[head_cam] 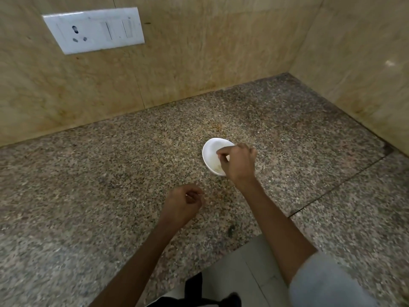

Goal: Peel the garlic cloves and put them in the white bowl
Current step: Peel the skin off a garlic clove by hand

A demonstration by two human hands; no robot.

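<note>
A person's right hand (238, 162) hung over the white bowl (210, 149) on a speckled stone counter (110, 173), fingertips (219, 154) pinched; the left hand (183, 202), nearer and leftward, was curled. Whether either held garlic could not be told. Pale pieces (218, 167) lay in the bowl.

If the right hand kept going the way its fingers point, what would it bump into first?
Most likely the inside of the white bowl: the right hand hangs over it, its fingers curled down towards the hollow. How far above is unclear.
</note>
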